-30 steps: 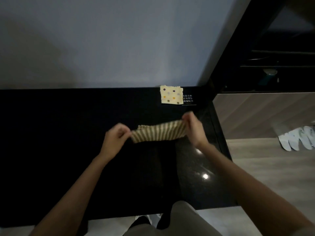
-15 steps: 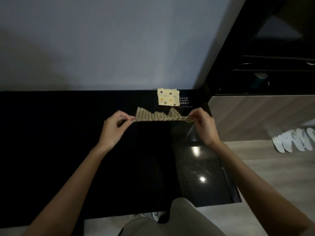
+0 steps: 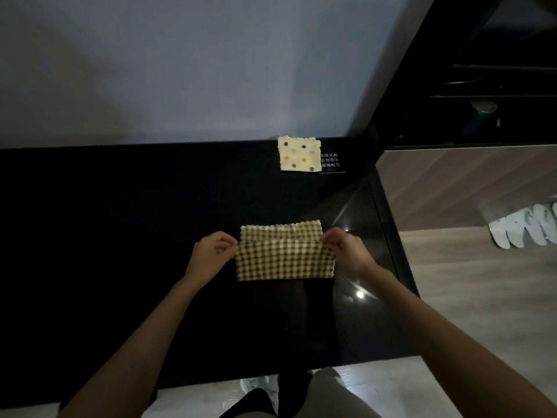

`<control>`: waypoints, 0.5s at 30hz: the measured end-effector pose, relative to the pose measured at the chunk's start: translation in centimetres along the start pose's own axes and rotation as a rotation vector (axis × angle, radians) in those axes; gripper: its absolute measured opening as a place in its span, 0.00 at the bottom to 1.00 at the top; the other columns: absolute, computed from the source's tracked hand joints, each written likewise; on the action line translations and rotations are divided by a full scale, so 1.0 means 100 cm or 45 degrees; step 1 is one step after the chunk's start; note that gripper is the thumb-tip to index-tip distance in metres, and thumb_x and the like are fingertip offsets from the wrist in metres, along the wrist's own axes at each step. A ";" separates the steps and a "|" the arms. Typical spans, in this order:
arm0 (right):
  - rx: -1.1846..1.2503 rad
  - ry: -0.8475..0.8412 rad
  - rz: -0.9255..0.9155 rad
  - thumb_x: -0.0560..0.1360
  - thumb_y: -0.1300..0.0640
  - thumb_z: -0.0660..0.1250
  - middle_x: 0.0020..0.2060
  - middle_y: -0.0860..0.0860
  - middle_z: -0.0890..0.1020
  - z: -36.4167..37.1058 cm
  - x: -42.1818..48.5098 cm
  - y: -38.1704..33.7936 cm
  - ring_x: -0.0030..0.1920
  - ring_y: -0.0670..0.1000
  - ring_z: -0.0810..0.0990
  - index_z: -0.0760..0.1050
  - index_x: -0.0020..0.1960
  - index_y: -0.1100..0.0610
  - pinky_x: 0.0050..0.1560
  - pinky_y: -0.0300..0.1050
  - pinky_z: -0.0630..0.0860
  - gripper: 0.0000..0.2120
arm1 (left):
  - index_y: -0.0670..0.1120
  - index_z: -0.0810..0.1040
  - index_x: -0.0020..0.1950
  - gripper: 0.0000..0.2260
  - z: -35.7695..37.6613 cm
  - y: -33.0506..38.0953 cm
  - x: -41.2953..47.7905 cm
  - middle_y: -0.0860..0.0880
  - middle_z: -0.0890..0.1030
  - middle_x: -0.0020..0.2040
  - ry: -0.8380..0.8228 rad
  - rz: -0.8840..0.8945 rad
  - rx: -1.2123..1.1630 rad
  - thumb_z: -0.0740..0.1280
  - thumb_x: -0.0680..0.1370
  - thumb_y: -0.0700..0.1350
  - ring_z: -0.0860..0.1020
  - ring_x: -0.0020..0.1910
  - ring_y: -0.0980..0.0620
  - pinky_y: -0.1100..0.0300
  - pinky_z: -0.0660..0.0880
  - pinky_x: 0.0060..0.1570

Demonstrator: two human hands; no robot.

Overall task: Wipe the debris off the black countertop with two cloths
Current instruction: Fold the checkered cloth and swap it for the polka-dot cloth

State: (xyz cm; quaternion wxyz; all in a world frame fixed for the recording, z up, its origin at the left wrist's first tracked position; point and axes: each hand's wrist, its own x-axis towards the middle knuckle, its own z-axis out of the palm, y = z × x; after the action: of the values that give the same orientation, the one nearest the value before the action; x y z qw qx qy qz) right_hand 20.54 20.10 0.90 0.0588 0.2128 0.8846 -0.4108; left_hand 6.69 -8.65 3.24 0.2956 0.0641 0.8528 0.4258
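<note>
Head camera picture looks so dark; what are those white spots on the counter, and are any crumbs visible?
Head view: dim; the black countertop is nearly featureless, so no debris can be made out. Head view: the white spots near its right edge are glare, likely reflected lamps. Head view: the checked cloth, pinched by the left hand and right hand, and the polka-dot cloth read clearly.

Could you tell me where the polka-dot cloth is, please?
In the head view the polka-dot cloth lies far back on the black countertop, right of centre, beside a printed sign, beyond the checked cloth.
</note>
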 end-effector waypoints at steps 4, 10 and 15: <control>-0.033 -0.014 0.096 0.78 0.67 0.60 0.50 0.54 0.81 0.000 0.047 -0.003 0.49 0.51 0.80 0.77 0.54 0.56 0.48 0.42 0.76 0.11 | 0.51 0.77 0.45 0.03 0.008 0.004 0.046 0.55 0.80 0.44 0.069 0.000 0.152 0.69 0.75 0.44 0.78 0.43 0.60 0.59 0.78 0.49; -0.523 -0.036 -0.072 0.79 0.56 0.60 0.61 0.49 0.75 0.016 0.077 -0.008 0.64 0.54 0.67 0.75 0.61 0.50 0.64 0.53 0.66 0.12 | 0.56 0.71 0.59 0.18 0.021 -0.004 0.056 0.57 0.68 0.55 0.136 0.086 0.487 0.72 0.72 0.51 0.66 0.55 0.60 0.61 0.69 0.50; -0.645 -0.253 -0.219 0.80 0.48 0.60 0.63 0.48 0.74 0.036 0.095 -0.040 0.63 0.53 0.65 0.73 0.65 0.47 0.62 0.50 0.59 0.15 | 0.56 0.73 0.61 0.22 0.064 0.003 0.009 0.55 0.70 0.58 -0.137 0.500 0.810 0.70 0.69 0.59 0.66 0.57 0.56 0.61 0.65 0.56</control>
State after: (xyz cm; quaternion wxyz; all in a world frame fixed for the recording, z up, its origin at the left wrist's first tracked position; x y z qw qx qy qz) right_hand 9.97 18.18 -1.31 0.1616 0.0740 0.9638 -0.1989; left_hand 9.49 -3.70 0.08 0.2182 0.3373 0.8970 0.1843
